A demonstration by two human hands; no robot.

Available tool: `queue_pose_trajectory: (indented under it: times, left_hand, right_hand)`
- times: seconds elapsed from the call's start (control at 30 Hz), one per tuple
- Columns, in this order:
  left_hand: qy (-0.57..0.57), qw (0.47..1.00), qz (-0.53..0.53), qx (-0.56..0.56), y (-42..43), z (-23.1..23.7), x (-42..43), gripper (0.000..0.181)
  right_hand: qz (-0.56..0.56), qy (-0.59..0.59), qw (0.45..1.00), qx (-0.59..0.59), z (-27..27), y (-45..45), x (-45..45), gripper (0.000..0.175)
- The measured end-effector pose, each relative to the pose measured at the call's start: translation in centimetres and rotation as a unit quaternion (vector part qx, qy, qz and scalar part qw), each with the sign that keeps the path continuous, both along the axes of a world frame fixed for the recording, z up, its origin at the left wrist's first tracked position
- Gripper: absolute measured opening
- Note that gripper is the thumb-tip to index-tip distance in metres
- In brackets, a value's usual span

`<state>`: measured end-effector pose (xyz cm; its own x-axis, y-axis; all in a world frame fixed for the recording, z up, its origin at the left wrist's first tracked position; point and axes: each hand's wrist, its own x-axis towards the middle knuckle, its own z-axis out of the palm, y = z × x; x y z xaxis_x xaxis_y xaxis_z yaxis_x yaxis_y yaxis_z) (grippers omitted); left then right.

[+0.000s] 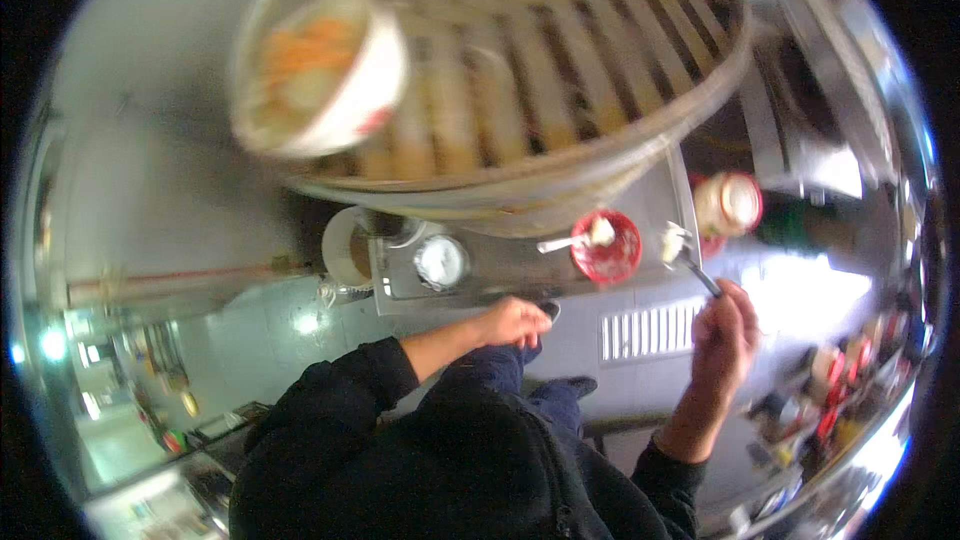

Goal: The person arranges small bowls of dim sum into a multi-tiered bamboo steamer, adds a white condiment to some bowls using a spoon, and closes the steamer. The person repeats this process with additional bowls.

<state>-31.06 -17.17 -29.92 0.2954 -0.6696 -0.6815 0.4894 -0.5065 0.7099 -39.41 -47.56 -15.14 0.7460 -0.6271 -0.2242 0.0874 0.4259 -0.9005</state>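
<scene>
My right hand (726,334) grips the handle of a metal fork (697,270), raised to the right of the steel counter, with a pale lump of food (673,242) on its tines. Left of it, a red bowl (619,259) stands on the counter with a spoon (562,244) lying in it and white food at the spoon's end. My left hand (514,321) hangs before my body near the counter's front edge, its fingers curled; nothing can be made out in it. Past the counter is a large round slatted rack (487,120), blurred, carrying a white bowl (379,82) of orange and pale food.
On the steel counter (517,266) sit a foil-like round container (440,262) and, to its left, a white tub (341,244). A jar with a red-rimmed lid (726,204) stands at the right. A floor grate (649,334) lies below; shelves with red-lidded containers (825,367) are at the lower right.
</scene>
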Motion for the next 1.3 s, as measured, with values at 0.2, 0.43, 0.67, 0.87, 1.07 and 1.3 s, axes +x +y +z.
queue_pose_trajectory:
  times: [0.2,0.43,0.67,0.87,1.07,1.3]
  left_hand:
    - [-0.123,0.989,-0.02,-0.083,4.3,17.5,2.0,0.035]
    - [-0.158,0.949,0.157,-0.225,11.9,26.0,2.8,0.039]
    - [-0.604,0.783,0.095,-0.111,12.9,32.9,7.2,0.049]
    - [-0.868,0.486,-0.103,0.012,7.9,39.4,14.7,0.048]
    - [-0.892,0.398,-0.205,0.06,6.2,40.3,17.1,0.042]
    - [-0.885,0.394,-0.224,0.11,6.5,40.1,17.8,0.033]
  right_hand:
    - [0.181,-0.149,0.957,-0.173,15.4,4.0,9.7,0.023]
    - [0.334,-0.091,0.922,-0.175,20.6,9.2,18.6,0.026]
    - [0.342,-0.098,0.905,-0.235,22.1,9.7,18.6,0.026]
    - [0.321,-0.115,0.871,-0.353,24.5,11.3,18.5,0.024]
    - [0.318,-0.119,0.855,-0.391,25.0,11.7,18.3,0.024]
    - [0.301,-0.108,0.854,-0.41,24.8,12.3,18.4,0.023]
